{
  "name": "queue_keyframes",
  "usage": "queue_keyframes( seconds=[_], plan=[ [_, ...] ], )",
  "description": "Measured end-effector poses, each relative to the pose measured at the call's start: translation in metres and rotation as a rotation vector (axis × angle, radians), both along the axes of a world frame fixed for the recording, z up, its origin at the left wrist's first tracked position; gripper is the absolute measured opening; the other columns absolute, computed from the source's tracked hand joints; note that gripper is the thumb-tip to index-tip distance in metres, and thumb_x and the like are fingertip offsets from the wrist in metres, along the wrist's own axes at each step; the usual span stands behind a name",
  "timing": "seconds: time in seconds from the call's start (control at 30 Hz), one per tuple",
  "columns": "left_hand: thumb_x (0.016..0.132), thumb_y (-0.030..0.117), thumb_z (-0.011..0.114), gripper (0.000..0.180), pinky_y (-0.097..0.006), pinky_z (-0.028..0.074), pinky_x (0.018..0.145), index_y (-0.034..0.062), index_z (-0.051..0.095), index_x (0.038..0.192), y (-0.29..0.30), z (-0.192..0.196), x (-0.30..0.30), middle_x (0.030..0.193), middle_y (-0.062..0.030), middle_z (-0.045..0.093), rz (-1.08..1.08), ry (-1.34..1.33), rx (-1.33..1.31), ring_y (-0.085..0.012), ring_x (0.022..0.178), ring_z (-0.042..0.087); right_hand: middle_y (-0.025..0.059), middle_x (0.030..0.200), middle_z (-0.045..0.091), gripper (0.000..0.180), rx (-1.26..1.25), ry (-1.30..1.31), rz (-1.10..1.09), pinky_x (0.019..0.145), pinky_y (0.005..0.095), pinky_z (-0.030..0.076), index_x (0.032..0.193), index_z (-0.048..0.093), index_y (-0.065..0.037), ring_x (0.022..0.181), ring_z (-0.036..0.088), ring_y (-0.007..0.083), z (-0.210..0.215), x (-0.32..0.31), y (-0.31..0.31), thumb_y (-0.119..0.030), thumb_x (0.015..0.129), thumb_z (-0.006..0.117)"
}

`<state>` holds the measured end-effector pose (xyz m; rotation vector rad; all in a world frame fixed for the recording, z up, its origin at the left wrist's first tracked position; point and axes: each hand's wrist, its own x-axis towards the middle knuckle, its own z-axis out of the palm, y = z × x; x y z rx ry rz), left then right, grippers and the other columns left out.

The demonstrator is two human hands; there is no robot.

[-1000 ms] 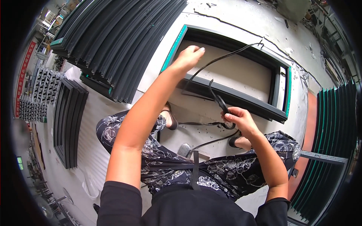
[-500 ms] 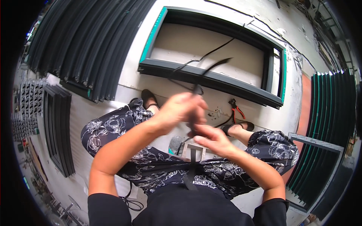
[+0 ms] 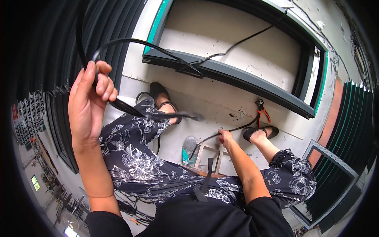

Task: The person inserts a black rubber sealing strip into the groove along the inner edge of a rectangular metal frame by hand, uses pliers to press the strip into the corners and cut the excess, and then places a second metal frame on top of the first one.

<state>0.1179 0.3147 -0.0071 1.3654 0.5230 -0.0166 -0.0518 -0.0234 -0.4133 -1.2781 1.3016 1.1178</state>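
The left hand (image 3: 87, 102) pinches the strip (image 3: 127, 108), whose lower end points rightward from that grip (right hand (image 3: 226, 137) farther, lower right, hold unclear).

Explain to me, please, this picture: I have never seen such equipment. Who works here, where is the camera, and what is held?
There is no machine: a person works with two bare hands. A wide camera worn on the head looks down, so straight edges bend. The left hand is raised, holding a black strip. The right hand, lower down, holds a thin black cord; I cannot tell whether they join. On the pale floor lie a dark frame and red-handled pliers.
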Motion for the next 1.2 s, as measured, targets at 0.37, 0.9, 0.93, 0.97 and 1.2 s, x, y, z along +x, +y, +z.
queue_keyframes(
  seconds=[0.37,0.9,0.93,0.97,1.2],
  plan=[
    [0.095,0.027,0.041,0.033,-0.021,0.037,0.058,-0.005,0.052,0.098,0.014,-0.006,0.009,0.062,0.003,0.04,-0.008,0.116,0.337,-0.0054,0.058,0.039,-0.0017,0.054,0.044,0.029,0.366,-0.503,-0.288,0.048,0.0264,0.041,0.064,0.044,-0.012,0.045,0.042,0.0097,0.125,0.175,0.027,-0.019,0.077,0.07],
    [0.081,0.029,0.051,0.033,-0.047,0.046,0.076,-0.0021,0.06,0.085,-0.044,-0.186,-0.075,0.085,-0.0232,0.061,-1.079,0.509,1.015,-0.0364,0.085,0.06,-0.0028,0.08,0.058,0.011,0.627,-0.535,0.29,0.067,0.0191,0.042,0.089,0.058,-0.007,0.073,0.051,0.0051,0.179,0.094,-0.028,-0.011,0.08,0.063],
    [0.081,0.029,0.051,0.031,-0.046,0.046,0.077,-0.0001,0.06,0.088,-0.035,-0.222,-0.103,0.089,-0.0216,0.062,-1.29,0.485,0.965,-0.0345,0.088,0.06,-0.003,0.08,0.058,0.011,0.656,-0.58,0.33,0.067,0.0191,0.042,0.089,0.059,-0.007,0.073,0.051,0.0049,0.193,0.1,-0.029,-0.01,0.08,0.064],
    [0.08,0.028,0.051,0.03,-0.044,0.047,0.077,0.0019,0.062,0.088,-0.06,-0.211,-0.105,0.091,-0.0208,0.062,-1.419,0.536,0.972,-0.0339,0.087,0.061,-0.0033,0.08,0.058,0.011,0.652,-0.624,0.36,0.067,0.0191,0.042,0.09,0.059,-0.006,0.073,0.051,0.0048,0.206,0.105,-0.037,-0.01,0.08,0.064],
    [0.077,0.012,0.051,0.027,-0.041,0.047,0.082,0.0051,0.066,0.098,-0.157,-0.198,-0.168,0.106,-0.0152,0.062,-2.072,0.506,0.997,-0.0285,0.098,0.06,0.0005,0.087,0.062,0.02,0.648,-0.83,0.465,0.069,0.0195,0.044,0.1,0.059,-0.003,0.077,0.054,0.0056,0.287,0.099,-0.051,-0.014,0.084,0.062]
  ],
)
